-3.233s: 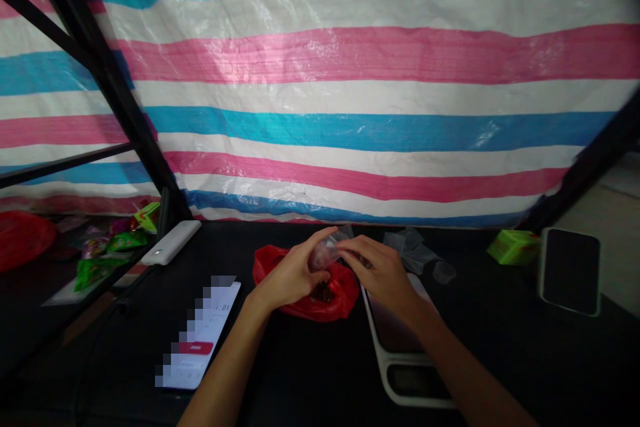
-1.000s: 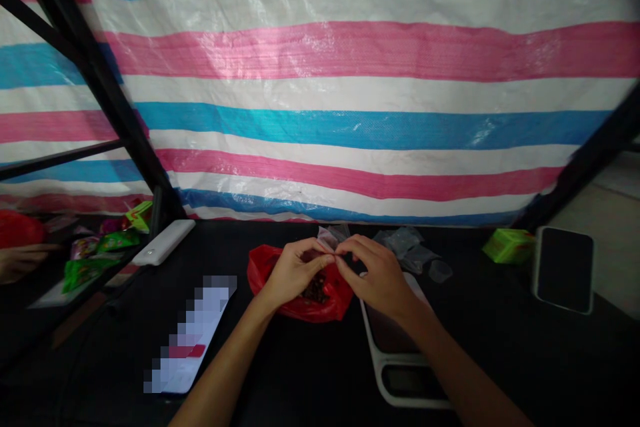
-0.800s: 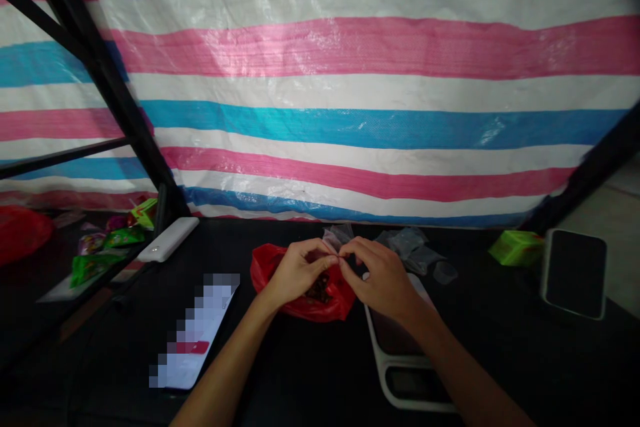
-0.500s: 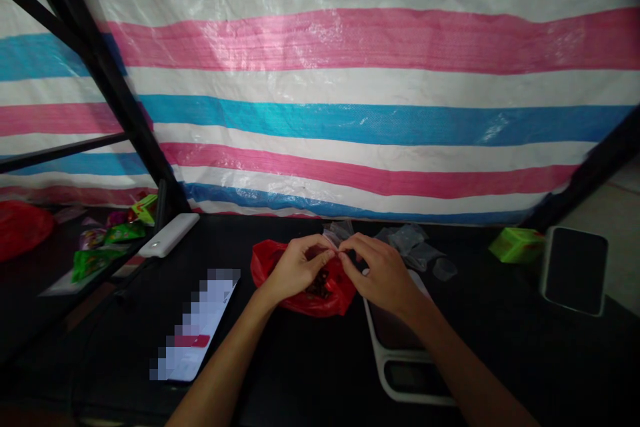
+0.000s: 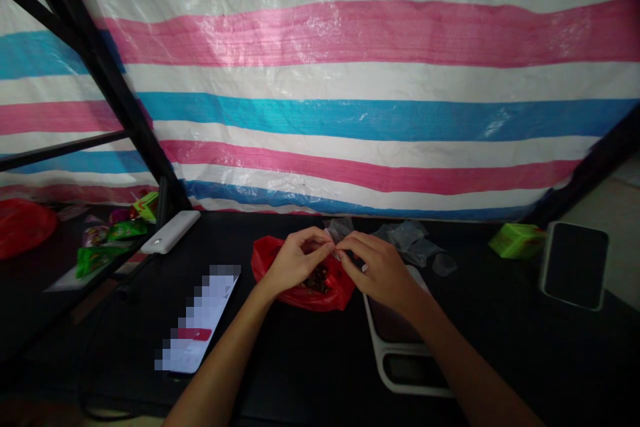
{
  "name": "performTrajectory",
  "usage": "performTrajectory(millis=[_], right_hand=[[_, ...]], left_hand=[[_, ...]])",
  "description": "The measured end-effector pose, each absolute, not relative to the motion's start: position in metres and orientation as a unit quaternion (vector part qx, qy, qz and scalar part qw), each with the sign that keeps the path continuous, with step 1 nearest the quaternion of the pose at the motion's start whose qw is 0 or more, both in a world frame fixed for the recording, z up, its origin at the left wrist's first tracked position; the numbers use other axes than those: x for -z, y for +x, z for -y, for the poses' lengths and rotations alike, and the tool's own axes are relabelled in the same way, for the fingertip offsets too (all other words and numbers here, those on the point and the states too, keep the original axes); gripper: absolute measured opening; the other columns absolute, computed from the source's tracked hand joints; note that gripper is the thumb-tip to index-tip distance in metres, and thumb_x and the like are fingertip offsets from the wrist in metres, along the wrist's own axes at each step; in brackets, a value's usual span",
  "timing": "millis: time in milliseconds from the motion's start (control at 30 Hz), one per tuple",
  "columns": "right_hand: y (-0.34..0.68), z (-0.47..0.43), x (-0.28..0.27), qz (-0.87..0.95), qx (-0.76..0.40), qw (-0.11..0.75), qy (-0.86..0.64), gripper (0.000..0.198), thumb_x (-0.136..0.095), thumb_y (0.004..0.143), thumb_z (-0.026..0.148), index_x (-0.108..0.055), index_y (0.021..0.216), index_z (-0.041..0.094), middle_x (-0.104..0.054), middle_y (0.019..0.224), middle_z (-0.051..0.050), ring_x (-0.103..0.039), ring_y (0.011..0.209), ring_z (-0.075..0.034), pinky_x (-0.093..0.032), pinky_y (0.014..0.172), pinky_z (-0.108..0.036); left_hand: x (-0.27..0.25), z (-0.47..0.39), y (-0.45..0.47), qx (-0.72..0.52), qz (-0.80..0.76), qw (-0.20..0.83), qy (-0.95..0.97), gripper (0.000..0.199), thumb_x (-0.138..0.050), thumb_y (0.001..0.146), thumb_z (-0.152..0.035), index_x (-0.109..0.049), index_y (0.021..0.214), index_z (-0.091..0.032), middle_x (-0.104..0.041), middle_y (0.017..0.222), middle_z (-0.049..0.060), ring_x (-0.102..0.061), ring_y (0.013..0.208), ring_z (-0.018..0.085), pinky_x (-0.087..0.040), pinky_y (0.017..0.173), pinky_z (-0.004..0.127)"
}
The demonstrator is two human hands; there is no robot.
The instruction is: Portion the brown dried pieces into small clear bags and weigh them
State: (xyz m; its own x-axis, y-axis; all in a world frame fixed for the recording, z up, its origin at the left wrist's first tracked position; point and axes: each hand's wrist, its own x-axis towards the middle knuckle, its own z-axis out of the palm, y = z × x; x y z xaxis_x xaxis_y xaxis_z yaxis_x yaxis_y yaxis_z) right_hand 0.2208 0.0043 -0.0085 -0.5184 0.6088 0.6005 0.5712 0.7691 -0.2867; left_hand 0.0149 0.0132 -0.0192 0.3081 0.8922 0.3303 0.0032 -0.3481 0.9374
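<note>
Above a red plastic bag (image 5: 325, 300), my left hand (image 5: 300, 259) and my right hand (image 5: 377, 267) meet at the fingertips. Both pinch the edge of a small clear plastic bag (image 5: 341, 228), whose upper part sticks up behind the fingers. Small brown pieces (image 5: 317, 278) lie inside the opened red bag, partly covered by my left hand. Under my right hand and forearm is a white kitchen scale (image 5: 383, 360), its platform partly hidden.
More clear plastic bags (image 5: 410, 240) lie behind the scale. At right stand a green box (image 5: 517, 241) and a dark-faced device (image 5: 575, 267). A lit phone (image 5: 203, 320) and a white power bank (image 5: 171, 232) lie left. Green packets (image 5: 100, 259) and a black frame (image 5: 115, 100) are farther left.
My fingers have shifted slightly along the small clear bag, and more of it shows above them. The view has tilted a little; the other things stay in place.
</note>
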Motion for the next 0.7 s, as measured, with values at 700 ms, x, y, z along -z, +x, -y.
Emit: performTrajectory(millis=[700], right_hand=[[0.2187, 0.0005, 0.0028, 0.843, -0.143, 0.365, -0.369, 0.018, -0.056, 0.097, 0.018, -0.070, 0.086, 0.023, -0.067, 0.081, 0.000, -0.059, 0.070, -0.015, -0.045, 0.067, -0.027]], left_hand=[[0.0149, -0.0076, 0.0121, -0.464, -0.299, 0.476, 0.685, 0.021, -0.067, 0.095, -0.035, -0.067, 0.090, -0.015, -0.065, 0.088, 0.004, -0.061, 0.080, 0.015, -0.048, 0.075, 0.025]])
